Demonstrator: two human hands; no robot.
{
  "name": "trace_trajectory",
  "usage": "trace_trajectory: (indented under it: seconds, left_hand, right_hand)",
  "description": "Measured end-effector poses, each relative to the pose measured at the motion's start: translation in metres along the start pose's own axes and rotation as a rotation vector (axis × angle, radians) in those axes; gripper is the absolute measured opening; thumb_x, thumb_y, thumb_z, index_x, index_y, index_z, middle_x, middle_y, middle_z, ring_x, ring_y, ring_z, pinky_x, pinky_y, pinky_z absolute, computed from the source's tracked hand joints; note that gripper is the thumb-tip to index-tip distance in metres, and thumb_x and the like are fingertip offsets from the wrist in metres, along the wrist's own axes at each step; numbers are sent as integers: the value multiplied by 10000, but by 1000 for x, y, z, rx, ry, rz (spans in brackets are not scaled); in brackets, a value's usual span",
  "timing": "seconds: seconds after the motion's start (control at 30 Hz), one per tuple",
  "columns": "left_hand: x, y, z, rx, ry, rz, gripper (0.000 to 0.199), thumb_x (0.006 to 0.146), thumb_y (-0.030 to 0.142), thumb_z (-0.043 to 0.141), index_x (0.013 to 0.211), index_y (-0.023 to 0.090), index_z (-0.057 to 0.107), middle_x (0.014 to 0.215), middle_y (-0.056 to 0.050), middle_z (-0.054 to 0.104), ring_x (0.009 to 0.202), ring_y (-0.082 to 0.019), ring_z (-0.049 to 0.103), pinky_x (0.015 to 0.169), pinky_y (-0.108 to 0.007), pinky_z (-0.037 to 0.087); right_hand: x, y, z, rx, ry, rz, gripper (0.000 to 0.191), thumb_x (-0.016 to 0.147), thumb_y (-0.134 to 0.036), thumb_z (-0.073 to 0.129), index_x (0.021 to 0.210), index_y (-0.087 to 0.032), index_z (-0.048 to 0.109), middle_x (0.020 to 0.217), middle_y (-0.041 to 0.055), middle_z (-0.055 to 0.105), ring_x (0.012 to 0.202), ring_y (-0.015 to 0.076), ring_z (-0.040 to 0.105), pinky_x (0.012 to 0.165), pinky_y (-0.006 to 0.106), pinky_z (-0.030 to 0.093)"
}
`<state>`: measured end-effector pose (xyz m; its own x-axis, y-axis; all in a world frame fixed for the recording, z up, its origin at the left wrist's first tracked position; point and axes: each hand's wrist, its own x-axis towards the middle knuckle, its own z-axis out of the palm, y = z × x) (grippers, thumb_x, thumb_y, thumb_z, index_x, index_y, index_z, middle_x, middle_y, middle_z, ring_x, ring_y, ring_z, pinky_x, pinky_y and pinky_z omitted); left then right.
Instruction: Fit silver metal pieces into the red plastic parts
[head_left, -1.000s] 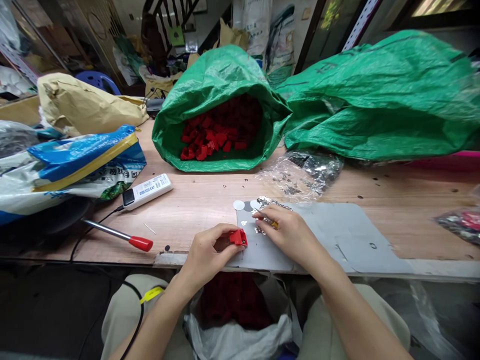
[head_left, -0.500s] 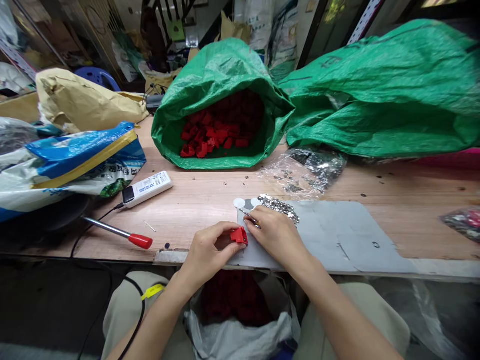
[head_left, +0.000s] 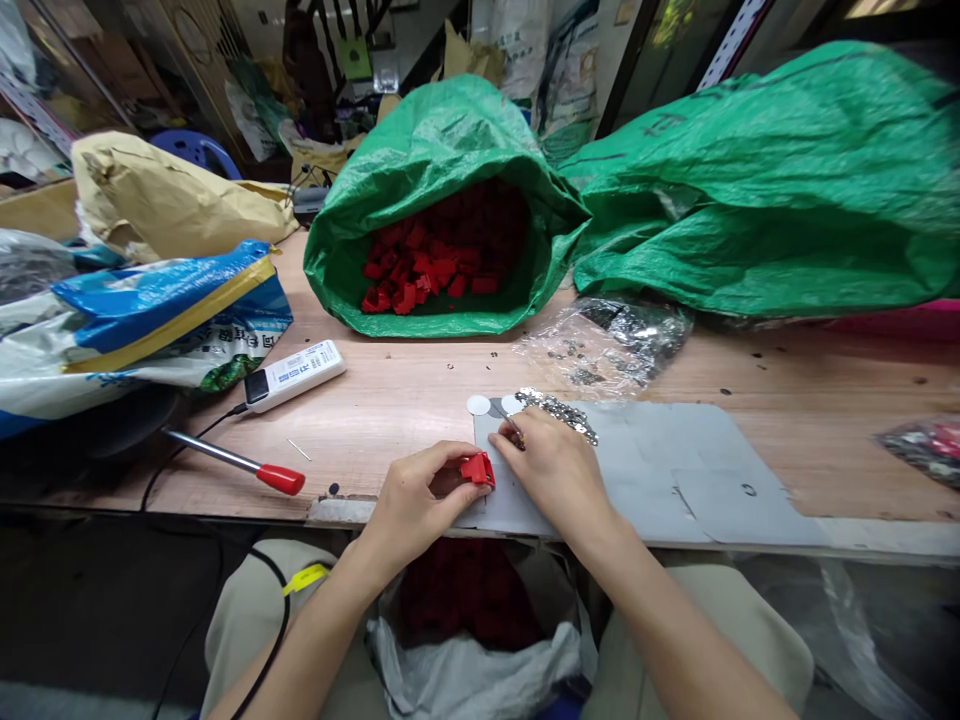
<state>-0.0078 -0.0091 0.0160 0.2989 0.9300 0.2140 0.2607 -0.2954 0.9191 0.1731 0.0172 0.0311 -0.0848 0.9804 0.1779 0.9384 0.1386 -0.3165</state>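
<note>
A small red plastic part [head_left: 478, 468] is pinched between the thumb and fingers of my left hand [head_left: 418, 500], over the left end of a grey mat [head_left: 652, 470]. Just right of it, my right hand [head_left: 553, 462] closes on a thin metal tool [head_left: 513, 424], its tip pointing up and left. A pile of small silvery metal pieces [head_left: 562, 412] lies behind my right fingers. Two white discs sit at the mat's upper left corner, the left one [head_left: 478, 405] fully in view.
A green sack [head_left: 442, 130] full of red parts lies open at the back; another green sack [head_left: 772, 200] is to its right. Nearby are a clear plastic bag [head_left: 600, 345], a white power device [head_left: 296, 377], a red-tipped lever [head_left: 280, 479] and a lap bag [head_left: 480, 670].
The tool in my right hand has swung to a steeper angle, its tip now nearer the grey area between the white discs. My left hand still holds the red part in nearly the same place.
</note>
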Motion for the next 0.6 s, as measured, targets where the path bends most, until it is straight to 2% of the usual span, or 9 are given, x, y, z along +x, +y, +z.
trace_trajectory:
  seconds: [0.1, 0.43, 0.6]
  left_hand:
    - [0, -1, 0, -3, 1, 2, 235, 846, 224, 713, 1078, 223, 678, 1022, -15, 743, 923, -169, 719, 868, -263, 578]
    - [0, 1, 0, 19, 8, -5, 235, 845, 234, 720, 1076, 221, 678, 1034, -7, 745, 939, -162, 713, 873, -251, 566]
    - [0, 0, 0, 21, 11, 7, 244, 845, 233, 721, 1084, 219, 675, 1029, -13, 747, 924, -164, 718, 858, -253, 572]
  right_hand:
    - [1, -1, -2, -6, -59, -12, 161, 935, -201, 578, 818, -212, 689, 884, 44, 703, 785, 213, 649, 621, 305, 358]
    - [4, 1, -14, 1, -177, -88, 57, 954, -187, 598, 931, -200, 647, 1030, 42, 650, 820, 193, 633, 621, 286, 352]
    - [3, 3, -14, -1, -199, -98, 66, 962, -167, 581, 1000, -193, 628, 1031, 38, 645, 824, 198, 632, 623, 292, 350]
